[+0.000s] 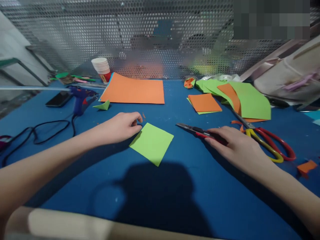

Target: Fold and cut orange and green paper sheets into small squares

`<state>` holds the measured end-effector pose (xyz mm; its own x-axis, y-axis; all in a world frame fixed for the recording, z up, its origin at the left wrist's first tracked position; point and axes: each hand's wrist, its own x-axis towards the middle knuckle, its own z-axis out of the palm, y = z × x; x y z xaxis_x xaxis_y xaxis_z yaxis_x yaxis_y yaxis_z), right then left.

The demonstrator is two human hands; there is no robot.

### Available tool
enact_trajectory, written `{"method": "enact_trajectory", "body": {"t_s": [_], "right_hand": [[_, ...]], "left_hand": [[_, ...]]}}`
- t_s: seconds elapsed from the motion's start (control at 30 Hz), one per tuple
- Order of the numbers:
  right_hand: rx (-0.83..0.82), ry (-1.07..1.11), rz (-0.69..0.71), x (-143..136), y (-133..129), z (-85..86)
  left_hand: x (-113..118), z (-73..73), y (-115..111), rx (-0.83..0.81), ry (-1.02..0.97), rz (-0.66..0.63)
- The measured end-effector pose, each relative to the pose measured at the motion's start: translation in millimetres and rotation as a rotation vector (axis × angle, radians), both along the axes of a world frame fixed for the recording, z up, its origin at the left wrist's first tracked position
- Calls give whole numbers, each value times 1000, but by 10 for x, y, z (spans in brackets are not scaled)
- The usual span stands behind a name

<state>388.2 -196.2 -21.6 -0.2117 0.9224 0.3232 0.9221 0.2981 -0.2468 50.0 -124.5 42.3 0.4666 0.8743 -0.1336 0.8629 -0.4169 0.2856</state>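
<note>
A light green paper square (153, 143) lies flat on the blue table, turned with a corner toward me. My left hand (120, 126) is just past its left corner, fingers loosely curled, with a gap between thumb and index finger and nothing visible in it. On the right, my right hand (232, 143) grips a red and black utility knife (197, 130), whose blade end points left toward the paper. Beyond that hand rest large scissors (265, 141) with yellow and red handles, partly hidden by the hand.
Orange sheets (136, 90) lie at the back beside stacked paper cups (100, 68). A blue glue gun (80, 98), its cord and a phone (59, 98) are at left. Orange squares (205, 102) and green sheets (252, 100) lie back right. A perforated metal panel (140, 36) stands behind.
</note>
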Motion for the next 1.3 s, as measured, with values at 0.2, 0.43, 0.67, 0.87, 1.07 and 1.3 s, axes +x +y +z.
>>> {"method": "enact_trajectory", "body": {"t_s": [0.2, 0.43, 0.67, 0.87, 1.07, 1.3], "right_hand": [[45, -120, 51, -61, 19, 28], [-16, -33, 372, -610, 34, 269], [-301, -97, 345, -1121, 343, 319], [-453, -25, 215, -1197, 350, 310], [-546, 269, 135, -1163, 189, 280], [-448, 587, 129, -1069, 105, 161]], "left_hand": [[-152, -49, -207, -60, -25, 39], [-178, -164, -247, -58, -188, 72], [-167, -255, -271, -58, -330, 97], [-190, -334, -284, -130, -482, 162], [-175, -332, -325, -189, -570, 213], [-212, -382, -343, -149, -942, 324]]}}
